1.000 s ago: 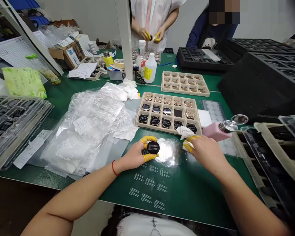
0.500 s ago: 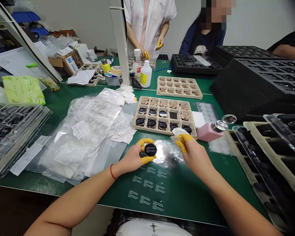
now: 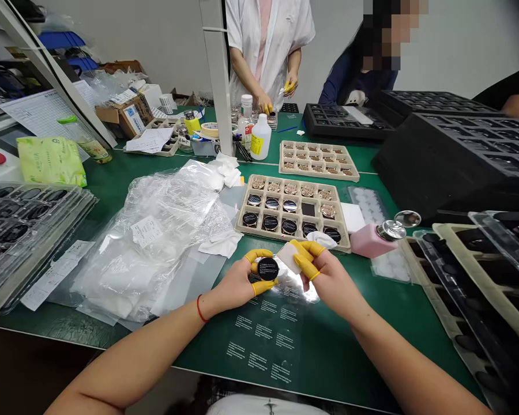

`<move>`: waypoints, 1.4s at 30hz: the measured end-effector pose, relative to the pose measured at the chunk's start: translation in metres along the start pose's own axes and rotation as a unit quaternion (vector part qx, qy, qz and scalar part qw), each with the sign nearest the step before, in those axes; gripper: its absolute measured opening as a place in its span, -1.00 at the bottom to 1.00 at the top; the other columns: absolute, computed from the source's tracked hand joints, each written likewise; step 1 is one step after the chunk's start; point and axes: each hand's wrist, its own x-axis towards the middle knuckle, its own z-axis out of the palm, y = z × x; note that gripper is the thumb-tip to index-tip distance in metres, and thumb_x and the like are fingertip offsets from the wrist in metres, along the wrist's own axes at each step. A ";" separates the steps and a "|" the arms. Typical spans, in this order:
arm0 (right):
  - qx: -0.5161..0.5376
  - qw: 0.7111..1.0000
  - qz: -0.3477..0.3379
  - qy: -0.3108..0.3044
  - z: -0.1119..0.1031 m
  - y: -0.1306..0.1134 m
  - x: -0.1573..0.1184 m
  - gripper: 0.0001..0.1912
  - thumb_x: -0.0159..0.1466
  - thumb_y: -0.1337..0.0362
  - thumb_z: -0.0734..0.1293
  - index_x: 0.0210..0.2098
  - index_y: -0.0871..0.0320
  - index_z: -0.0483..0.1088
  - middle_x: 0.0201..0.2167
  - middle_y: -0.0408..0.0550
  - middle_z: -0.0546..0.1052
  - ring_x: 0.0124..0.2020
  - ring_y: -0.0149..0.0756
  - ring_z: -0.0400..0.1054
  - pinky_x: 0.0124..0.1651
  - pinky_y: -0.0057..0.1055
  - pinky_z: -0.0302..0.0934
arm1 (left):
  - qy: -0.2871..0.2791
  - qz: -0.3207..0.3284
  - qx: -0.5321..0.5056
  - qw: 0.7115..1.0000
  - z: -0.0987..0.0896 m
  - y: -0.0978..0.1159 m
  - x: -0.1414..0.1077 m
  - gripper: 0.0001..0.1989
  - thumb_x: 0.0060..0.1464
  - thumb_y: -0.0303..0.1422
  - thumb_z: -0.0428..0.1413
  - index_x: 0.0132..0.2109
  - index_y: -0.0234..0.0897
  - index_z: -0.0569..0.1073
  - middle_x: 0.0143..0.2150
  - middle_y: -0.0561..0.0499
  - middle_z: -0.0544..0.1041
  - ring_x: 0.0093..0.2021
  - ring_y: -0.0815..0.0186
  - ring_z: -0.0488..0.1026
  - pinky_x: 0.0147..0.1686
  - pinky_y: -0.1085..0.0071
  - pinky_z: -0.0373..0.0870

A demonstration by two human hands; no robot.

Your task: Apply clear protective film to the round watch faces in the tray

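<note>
Between yellow-covered thumb and fingers, my left hand [image 3: 242, 278] holds a round black disc [image 3: 268, 269] with small white print, its face turned up toward me. My right hand [image 3: 324, 271], also with yellow finger covers, pinches a small whitish flat piece [image 3: 289, 256] just right of the disc. Beneath both hands lies a clear sheet with white printed text [image 3: 263, 331], with a shiny round reflection on it. Behind them is a beige tray [image 3: 259, 234] of round watch-like pieces, some black-faced, some gold; one compartment holds no piece.
Crumpled clear plastic bags [image 3: 155, 242] lie left. A pink bottle [image 3: 367, 241] with a metal top and stacked trays [image 3: 441, 288] stand right. A second beige tray [image 3: 318, 173] and a white bottle [image 3: 260, 138] are farther back. Across the table a person [image 3: 270, 52] works with yellow-covered fingers.
My right hand has moved left with the whitish piece, close to the disc. My left hand still holds the disc. The whole view has shifted slightly.
</note>
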 end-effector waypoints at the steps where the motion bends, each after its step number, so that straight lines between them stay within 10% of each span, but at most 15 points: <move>1: 0.024 1.000 0.011 -0.002 0.000 0.001 0.001 -0.74 0.23 0.09 0.23 -0.19 0.13 0.27 -0.48 -0.21 0.34 -0.64 -0.50 0.14 -0.59 -0.49 0.17 | 0.010 -0.001 -0.019 1.000 0.000 0.000 0.000 -0.51 -0.06 -0.32 0.24 0.02 -0.14 0.27 -0.14 0.03 0.45 -0.21 0.31 0.46 -0.18 0.38 0.38; 8: 0.091 0.995 0.046 -0.012 0.009 0.018 0.004 -0.68 0.16 0.07 0.31 -0.19 0.13 0.30 -0.35 -0.15 0.42 -0.54 -0.46 0.26 -0.47 -0.45 0.30 | 0.050 0.020 -0.197 0.979 -0.002 -0.002 0.003 -0.50 -0.01 -0.30 0.21 0.03 -0.16 0.16 -0.19 0.04 0.44 -0.22 0.31 0.49 -0.10 0.29 0.40; 15: 0.055 0.998 0.025 -0.031 0.023 0.026 0.001 -0.66 0.17 0.09 0.30 -0.14 0.14 0.29 -0.26 -0.07 0.43 -0.44 -0.39 0.32 -0.41 -0.38 0.35 | 0.117 0.027 -0.056 0.991 -0.001 0.000 0.002 -0.50 -0.08 -0.37 0.24 0.01 -0.19 0.24 -0.08 0.00 0.42 -0.11 0.31 0.44 -0.04 0.36 0.35; 22: -0.196 0.977 -0.088 0.012 0.023 0.026 -0.004 -0.78 0.24 0.17 0.21 -0.18 0.10 0.35 -0.34 -0.09 0.46 -0.40 -0.33 0.30 -0.36 -0.37 0.22 | 0.131 0.009 -0.025 0.991 0.000 0.001 0.003 -0.49 -0.07 -0.37 0.22 0.03 -0.21 0.22 -0.12 0.01 0.43 -0.19 0.34 0.45 -0.09 0.36 0.40; 31: -0.159 0.985 -0.051 -0.031 0.000 0.033 -0.005 -0.61 0.18 0.16 0.28 -0.01 0.12 0.27 -0.25 -0.08 0.48 -0.31 -0.28 0.35 -0.30 -0.34 0.26 | 0.147 0.037 -0.046 0.987 0.000 0.004 0.003 -0.50 -0.04 -0.39 0.19 0.03 -0.19 0.18 -0.11 0.01 0.41 -0.16 0.35 0.43 -0.07 0.37 0.35; 37: -0.113 0.979 -0.017 0.168 -0.080 0.028 -0.023 -0.69 0.17 0.09 0.30 -0.18 0.15 0.38 -0.33 -0.01 0.47 -0.43 -0.30 0.29 -0.45 -0.38 0.20 | -0.039 -0.002 0.078 0.996 0.031 0.022 0.011 -0.56 -0.05 -0.41 0.14 0.00 -0.20 0.23 -0.31 0.06 0.44 -0.39 0.36 0.40 -0.35 0.43 0.35; 42: -0.056 0.970 -0.051 0.232 -0.105 0.029 -0.034 -0.78 0.18 0.16 0.28 -0.23 0.15 0.37 -0.32 -0.03 0.44 -0.44 -0.37 0.23 -0.46 -0.44 0.15 | -0.166 0.107 0.259 0.945 0.082 0.018 0.029 -0.59 -0.02 -0.45 0.07 0.03 -0.21 0.29 -0.42 0.05 0.44 -0.44 0.27 0.39 -0.40 0.37 0.31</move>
